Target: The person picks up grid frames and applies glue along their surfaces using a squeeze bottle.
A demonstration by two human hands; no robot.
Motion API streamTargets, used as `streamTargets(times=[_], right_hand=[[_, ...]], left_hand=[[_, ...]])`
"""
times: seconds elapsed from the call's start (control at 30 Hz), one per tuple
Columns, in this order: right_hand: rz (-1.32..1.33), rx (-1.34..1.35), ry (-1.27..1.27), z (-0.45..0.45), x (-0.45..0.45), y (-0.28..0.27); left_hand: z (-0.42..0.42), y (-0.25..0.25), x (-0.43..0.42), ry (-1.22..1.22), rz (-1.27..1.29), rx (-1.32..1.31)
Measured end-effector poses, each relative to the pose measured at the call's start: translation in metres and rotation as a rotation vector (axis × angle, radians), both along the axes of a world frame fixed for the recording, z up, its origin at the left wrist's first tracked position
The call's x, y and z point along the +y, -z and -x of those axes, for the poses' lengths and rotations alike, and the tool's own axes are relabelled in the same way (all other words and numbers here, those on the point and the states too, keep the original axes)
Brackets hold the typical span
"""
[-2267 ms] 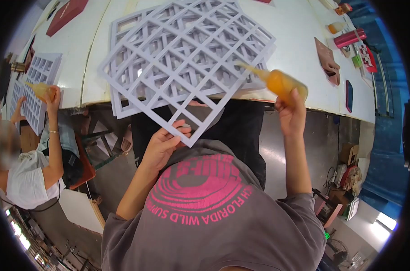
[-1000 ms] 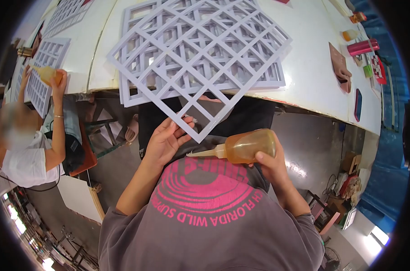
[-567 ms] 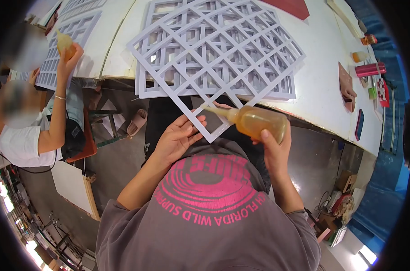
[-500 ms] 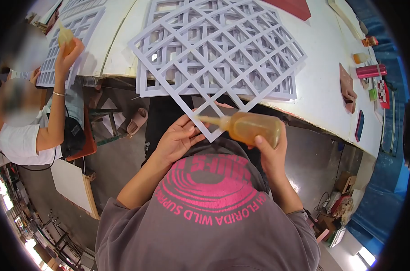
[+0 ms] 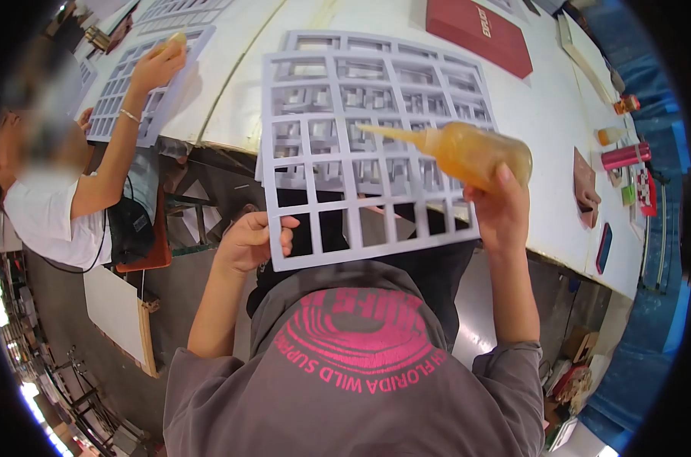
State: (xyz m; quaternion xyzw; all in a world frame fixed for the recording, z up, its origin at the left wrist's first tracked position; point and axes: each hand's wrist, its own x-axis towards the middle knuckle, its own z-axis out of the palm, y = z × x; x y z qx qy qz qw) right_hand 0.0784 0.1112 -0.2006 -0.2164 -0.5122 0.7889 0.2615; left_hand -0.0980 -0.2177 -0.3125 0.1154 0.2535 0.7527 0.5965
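Observation:
My left hand is closed on the lower left corner of a pale grey lattice grid panel, thumb on top. The panel lies tilted over similar grid panels stacked on the table, its near edge sticking out over my lap. In my right hand is a squeeze bottle of amber liquid, held sideways. Its long thin nozzle points left above the panel's middle. Whether my right fingers also touch the panel's right edge, I cannot tell.
A red box lies on the white table beyond the panels. At the right are a pink flask, a phone and a brown pouch. On the left, a co-worker's hand holds a similar bottle over another grid panel.
The panel has turned from a diagonal position to nearly square with me. My left hand has shifted left along with its corner. The bottle has moved up and right, away from the panel's near corner.

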Motion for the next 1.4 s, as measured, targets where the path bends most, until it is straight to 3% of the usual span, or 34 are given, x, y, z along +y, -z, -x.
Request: streamTargets(times=[0.2,0.3,0.33,0.53,0.73,1.13,1.23,1.3,1.37,1.4], right_hand=[[-0.047,-0.021,-0.122,0.115,0.013,0.029],[-0.054,-0.022,-0.171,0.161,0.006,0.044],[-0.062,-0.019,-0.167,0.175,0.003,0.048],[-0.114,-0.039,-0.156,0.224,-0.012,0.065],[-0.128,-0.088,-0.267,0.212,-0.011,0.066],[-0.061,-0.274,-0.629,0.073,-0.088,0.047],[0.14,-0.308,-0.763,0.069,-0.08,0.041],[0.245,-0.266,-0.681,0.077,-0.06,0.043],[0.278,-0.204,-0.53,0.094,-0.035,0.048],[0.203,-0.14,-0.439,0.105,-0.023,0.05]], left_hand=[[0.014,0.017,-0.03,-0.108,0.189,-0.086],[0.006,0.025,-0.035,-0.293,0.215,-0.148],[0.003,0.025,-0.036,-0.295,0.136,-0.155],[-0.009,0.018,-0.042,-0.391,0.219,-0.073],[-0.011,0.018,-0.042,-0.393,0.189,-0.062],[-0.006,0.027,-0.043,-0.391,0.215,-0.159],[0.0,0.025,-0.044,-0.33,0.114,-0.176],[0.003,0.032,-0.046,-0.43,-0.09,-0.194],[0.008,0.045,-0.054,-0.603,-0.303,-0.548],[0.01,0.043,-0.051,-0.649,-0.335,-0.493]])
